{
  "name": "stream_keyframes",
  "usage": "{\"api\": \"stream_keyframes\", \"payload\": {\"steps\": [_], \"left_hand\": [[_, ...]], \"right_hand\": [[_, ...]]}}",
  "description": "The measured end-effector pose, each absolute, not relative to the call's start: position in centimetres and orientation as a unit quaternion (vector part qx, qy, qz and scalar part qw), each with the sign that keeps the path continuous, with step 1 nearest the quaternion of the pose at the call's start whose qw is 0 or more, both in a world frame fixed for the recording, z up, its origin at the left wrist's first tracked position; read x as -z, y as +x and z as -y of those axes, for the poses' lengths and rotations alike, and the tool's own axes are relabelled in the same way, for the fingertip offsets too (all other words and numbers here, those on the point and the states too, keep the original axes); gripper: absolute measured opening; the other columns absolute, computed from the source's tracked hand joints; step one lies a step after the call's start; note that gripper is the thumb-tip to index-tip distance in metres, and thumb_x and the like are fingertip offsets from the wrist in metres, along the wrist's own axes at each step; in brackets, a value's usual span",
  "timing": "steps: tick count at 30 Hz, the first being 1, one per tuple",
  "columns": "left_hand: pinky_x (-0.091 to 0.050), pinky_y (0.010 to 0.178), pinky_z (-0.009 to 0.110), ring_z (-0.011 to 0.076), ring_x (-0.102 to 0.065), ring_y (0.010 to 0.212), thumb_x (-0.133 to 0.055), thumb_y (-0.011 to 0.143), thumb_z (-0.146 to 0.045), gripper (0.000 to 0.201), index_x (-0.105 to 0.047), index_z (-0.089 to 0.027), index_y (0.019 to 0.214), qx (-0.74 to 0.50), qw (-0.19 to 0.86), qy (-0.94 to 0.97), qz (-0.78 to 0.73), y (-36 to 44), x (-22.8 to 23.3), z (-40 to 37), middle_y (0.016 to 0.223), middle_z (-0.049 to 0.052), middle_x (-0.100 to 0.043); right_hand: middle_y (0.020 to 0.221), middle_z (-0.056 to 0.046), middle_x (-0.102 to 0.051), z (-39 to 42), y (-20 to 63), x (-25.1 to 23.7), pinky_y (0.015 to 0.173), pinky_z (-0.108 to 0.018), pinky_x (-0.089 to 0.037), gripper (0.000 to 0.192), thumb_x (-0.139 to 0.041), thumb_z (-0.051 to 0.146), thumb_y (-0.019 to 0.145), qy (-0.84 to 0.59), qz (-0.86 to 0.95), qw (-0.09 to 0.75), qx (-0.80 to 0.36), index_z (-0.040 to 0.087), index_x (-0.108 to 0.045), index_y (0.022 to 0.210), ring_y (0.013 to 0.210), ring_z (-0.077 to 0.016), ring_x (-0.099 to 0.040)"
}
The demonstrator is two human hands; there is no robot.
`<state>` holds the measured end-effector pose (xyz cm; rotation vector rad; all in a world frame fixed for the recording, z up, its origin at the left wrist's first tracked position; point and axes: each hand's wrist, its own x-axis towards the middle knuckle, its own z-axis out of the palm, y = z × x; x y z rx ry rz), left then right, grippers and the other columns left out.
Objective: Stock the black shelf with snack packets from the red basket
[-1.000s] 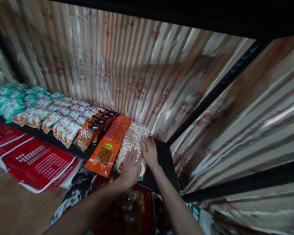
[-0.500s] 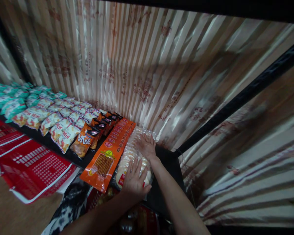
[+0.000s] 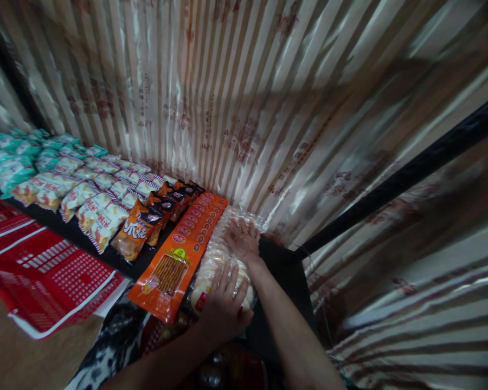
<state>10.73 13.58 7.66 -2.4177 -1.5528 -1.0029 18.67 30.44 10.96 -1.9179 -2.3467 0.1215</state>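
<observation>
Clear plastic packs of white, round, cracker-like food (image 3: 205, 281) lie in a row at the right end of the black shelf (image 3: 282, 287). My left hand (image 3: 228, 300) rests on the near end of that row, fingers spread. Farther back, my right hand (image 3: 243, 241) lies flat on the same packs with its fingers apart. Just left of them are orange snack packets (image 3: 168, 271) in an overlapping row, with brown sticks showing in the front one's window. Neither hand grips anything.
Left along the shelf stand orange-and-black snack bags (image 3: 137, 232), white snack bags (image 3: 101, 216) and teal bags (image 3: 14, 170). Red shopping baskets (image 3: 57, 276) are below at the left. A black metal post (image 3: 390, 187) slants at the right, before striped sheeting (image 3: 244, 108).
The view has shifted slightly, with the snack bags now a little farther left. Both hands stay on the clear packs in nearly the same places.
</observation>
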Motion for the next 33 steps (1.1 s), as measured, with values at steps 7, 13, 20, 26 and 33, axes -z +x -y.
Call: {"api": "stream_keyframes", "payload": {"steps": [7, 13, 20, 26, 33], "left_hand": [[-0.017, 0.113, 0.056, 0.0315, -0.034, 0.134, -0.047, 0.085, -0.047, 0.056, -0.048, -0.016, 0.132, 0.329, 0.023, -0.790, 0.517, 10.9, -7.1, -13.4, 0.144, 0.013, -0.040], [-0.020, 0.112, 0.053, 0.0316, -0.033, 0.135, -0.050, 0.082, -0.056, 0.065, -0.042, -0.022, 0.137, 0.347, 0.002, -0.772, 0.533, 11.3, -6.0, -13.7, 0.147, 0.011, -0.035], [-0.024, 0.112, 0.050, 0.0313, -0.022, 0.140, -0.050, 0.083, -0.054, 0.069, -0.035, -0.021, 0.141, 0.336, 0.004, -0.793, 0.509, 10.0, -7.4, -13.0, 0.151, 0.012, -0.026], [-0.023, 0.113, 0.050, 0.0300, -0.021, 0.140, -0.044, 0.089, -0.041, 0.053, -0.044, -0.013, 0.134, 0.332, 0.021, -0.765, 0.551, 6.9, -10.5, -13.0, 0.148, 0.015, -0.031], [-0.031, 0.110, 0.050, 0.0302, -0.020, 0.140, -0.044, 0.088, -0.027, 0.042, -0.051, -0.014, 0.128, 0.371, -0.002, -0.687, 0.625, 1.4, -11.7, -16.2, 0.148, 0.015, -0.032]], "right_hand": [[0.155, -0.001, -0.017, -30.5, 18.7, -10.9, 0.109, -0.053, -0.006, 0.063, -0.029, 0.063, 0.088, -0.631, 0.773, 0.043, -0.037, 0.033, -0.029, 0.143, 0.142, -0.0338, -0.003], [0.155, -0.003, -0.019, -30.4, 18.6, -11.9, 0.110, -0.054, -0.009, 0.062, -0.030, 0.059, 0.089, -0.623, 0.780, 0.049, -0.035, 0.031, -0.029, 0.144, 0.143, -0.0302, -0.001], [0.153, -0.009, -0.023, -28.6, 17.3, -14.9, 0.113, -0.048, -0.012, 0.057, -0.031, 0.048, 0.093, -0.595, 0.794, 0.119, -0.039, 0.020, -0.035, 0.142, 0.143, -0.0256, -0.009], [0.151, -0.014, -0.026, -27.3, 15.3, -17.3, 0.115, -0.036, -0.018, 0.069, -0.024, 0.053, 0.092, -0.564, 0.778, 0.233, -0.149, 0.007, -0.036, 0.141, 0.141, -0.0212, -0.020], [0.144, -0.009, -0.041, -28.8, 10.3, -15.6, 0.114, -0.035, -0.023, 0.076, -0.024, 0.067, 0.086, -0.542, 0.700, 0.333, -0.326, 0.015, -0.043, 0.137, 0.136, -0.0201, -0.034]]}}
